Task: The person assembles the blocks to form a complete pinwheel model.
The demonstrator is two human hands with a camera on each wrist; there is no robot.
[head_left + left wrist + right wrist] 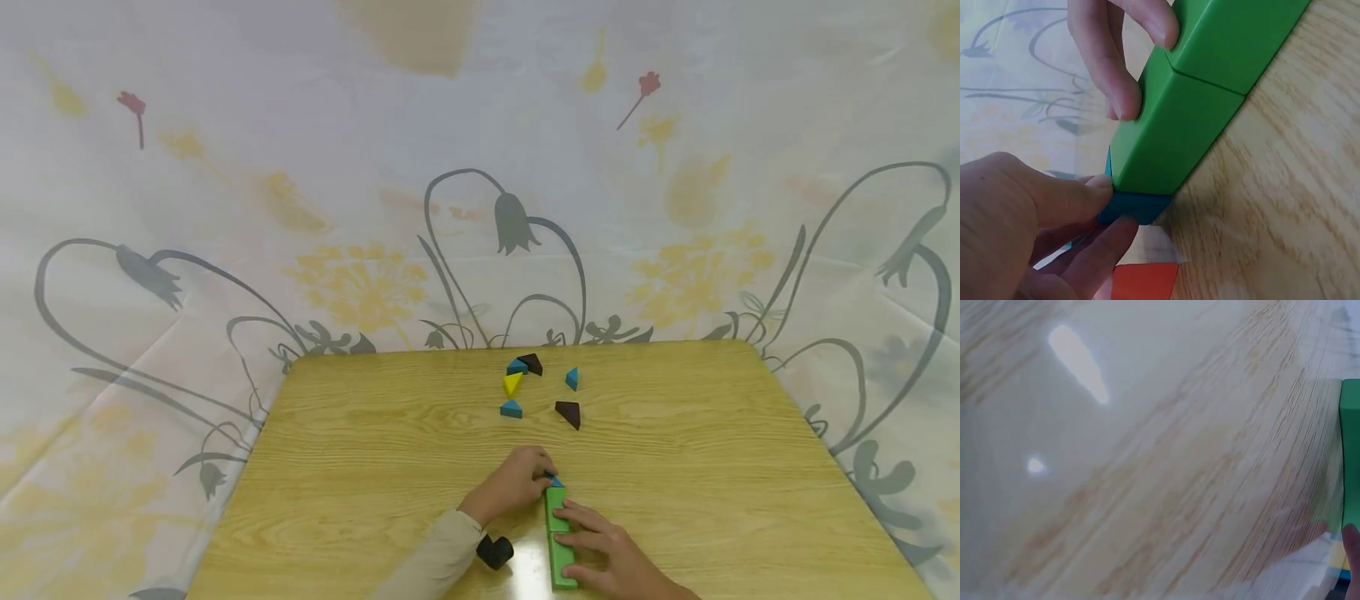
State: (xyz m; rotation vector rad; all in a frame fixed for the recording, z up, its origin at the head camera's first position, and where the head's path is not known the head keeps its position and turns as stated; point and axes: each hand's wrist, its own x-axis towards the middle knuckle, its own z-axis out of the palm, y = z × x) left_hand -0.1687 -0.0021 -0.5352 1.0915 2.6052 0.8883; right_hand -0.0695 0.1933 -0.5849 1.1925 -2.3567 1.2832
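Clamping a blue block [1138, 208] between left fingers [1107, 253], right fingers [590, 518] apart, touching 2 green blocks [556, 500] in line

From above the left hand [513, 483] and right hand [613, 548], the head view faces forward and down. The left wrist view looks closely past that hand at green blocks [1175, 131]; the right, facing across the near bench [1097, 519], seemingly shares one at its edge.

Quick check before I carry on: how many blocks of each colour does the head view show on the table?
Green blocks: 2
Blue blocks: 4
Yellow block: 1
Dark blocks: 2
Total: 9
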